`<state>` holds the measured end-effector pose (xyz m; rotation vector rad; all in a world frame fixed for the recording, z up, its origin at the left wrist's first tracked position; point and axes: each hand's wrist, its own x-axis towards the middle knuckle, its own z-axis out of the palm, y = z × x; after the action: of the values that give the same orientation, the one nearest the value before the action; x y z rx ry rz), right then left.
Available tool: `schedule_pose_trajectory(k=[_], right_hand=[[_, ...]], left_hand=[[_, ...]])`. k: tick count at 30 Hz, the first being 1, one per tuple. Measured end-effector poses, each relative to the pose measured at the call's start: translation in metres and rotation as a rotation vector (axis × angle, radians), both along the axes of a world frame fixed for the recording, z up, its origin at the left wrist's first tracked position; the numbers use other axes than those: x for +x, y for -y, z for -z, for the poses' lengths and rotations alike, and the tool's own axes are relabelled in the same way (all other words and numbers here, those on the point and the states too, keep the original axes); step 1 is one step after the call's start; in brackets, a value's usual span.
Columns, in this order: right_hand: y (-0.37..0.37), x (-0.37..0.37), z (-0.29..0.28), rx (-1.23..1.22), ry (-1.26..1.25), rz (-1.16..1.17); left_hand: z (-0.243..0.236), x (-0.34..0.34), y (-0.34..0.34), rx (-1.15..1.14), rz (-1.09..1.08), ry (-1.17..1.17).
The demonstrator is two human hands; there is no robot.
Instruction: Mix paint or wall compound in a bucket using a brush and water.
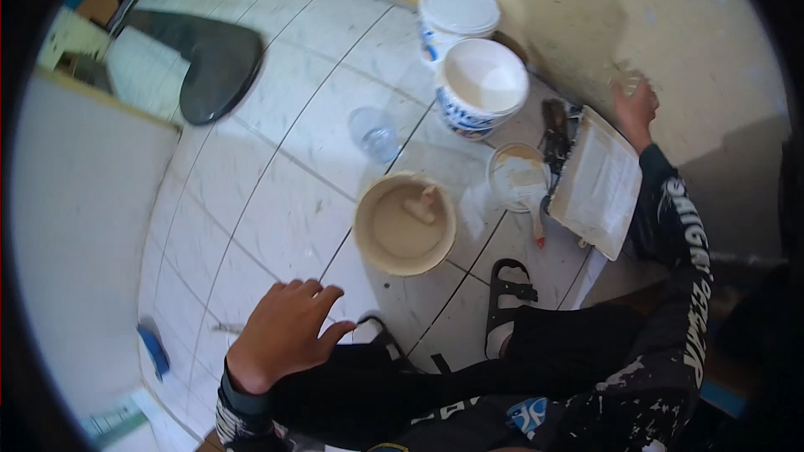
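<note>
My left hand (289,335) is open over my legs, below a cream bucket (368,234) of pale mixture with a brush (419,205) in it. My right hand (636,105) is open at the cream wall (603,0), empty, fingers apart; whether they touch it I cannot tell. Beneath that arm lies a splattered white tray (599,184), beside dark tools (557,134) and a round lid (511,167) with a red-tipped brush (536,218) on it. A clear cup (377,134) stands behind the cream bucket, near an open white bucket (481,84) and a lidded one (458,8).
A dark curved slab (218,75) is at the upper left on the tiled floor (276,184). A pale panel (96,226) borders the left side, with a small blue object (153,347) at its foot. My sandalled feet (502,301) are below the buckets.
</note>
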<state>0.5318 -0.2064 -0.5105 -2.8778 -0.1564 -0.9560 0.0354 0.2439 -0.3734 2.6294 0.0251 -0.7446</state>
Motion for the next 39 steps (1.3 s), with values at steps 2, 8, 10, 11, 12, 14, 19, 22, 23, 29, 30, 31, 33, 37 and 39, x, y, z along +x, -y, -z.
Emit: schedule_pose_trajectory(k=[2, 8, 10, 11, 12, 14, 19, 22, 23, 29, 30, 31, 33, 37, 39], right_hand=[[-0.067, -0.056, -0.003, 0.038, -0.151, -0.4], [-0.242, -0.213, -0.03, -0.11, -0.514, -1.434], [-0.273, -0.259, -0.031, -0.504, -0.553, -1.5], [-0.277, -0.267, -0.022, -0.523, -0.565, -1.499], [-0.285, -0.277, -0.012, -0.629, -0.391, -1.541], [-0.286, -0.28, 0.009, -0.758, -0.214, -1.553], [-0.287, -0.285, 0.041, -0.977, 0.052, -1.512], [-0.288, -0.288, 0.04, -1.126, -0.074, -1.467], [-0.289, -0.291, 0.038, -1.122, -0.075, -1.467], [-0.295, -0.31, 0.028, -1.045, -0.619, -1.443], [-0.294, -0.306, 0.036, -0.968, -0.586, -1.48], [-0.294, -0.303, 0.044, -0.889, -0.552, -1.515], [-0.298, -0.297, 0.055, -0.74, -0.502, -1.606], [-0.312, -0.297, 0.061, -0.649, -0.682, -1.622], [-0.314, -0.308, 0.053, -0.679, -0.749, -1.632]], left_hand=[[-0.007, -0.008, -0.002, 0.02, -0.02, -0.032], [-0.008, -0.026, -0.004, 0.021, 0.011, -0.029], [-0.017, -0.031, -0.001, 0.035, 0.005, -0.035], [-0.013, -0.031, -0.002, 0.016, 0.001, -0.033], [-0.021, -0.037, 0.0, 0.022, -0.012, -0.032], [-0.023, -0.04, 0.0, 0.006, -0.014, -0.009], [-0.026, -0.042, 0.003, 0.031, -0.004, -0.007], [-0.024, -0.043, 0.003, 0.048, 0.005, -0.02], [-0.023, -0.042, 0.003, 0.05, 0.007, -0.023], [-0.025, -0.042, 0.006, 0.035, -0.008, -0.024], [-0.025, -0.042, 0.006, 0.034, -0.01, -0.028], [-0.026, -0.042, 0.007, 0.033, -0.012, -0.032], [-0.027, -0.04, 0.008, 0.04, -0.005, -0.038], [-0.026, -0.038, 0.01, 0.038, -0.001, -0.055], [-0.024, -0.042, 0.008, 0.035, -0.005, -0.038]])
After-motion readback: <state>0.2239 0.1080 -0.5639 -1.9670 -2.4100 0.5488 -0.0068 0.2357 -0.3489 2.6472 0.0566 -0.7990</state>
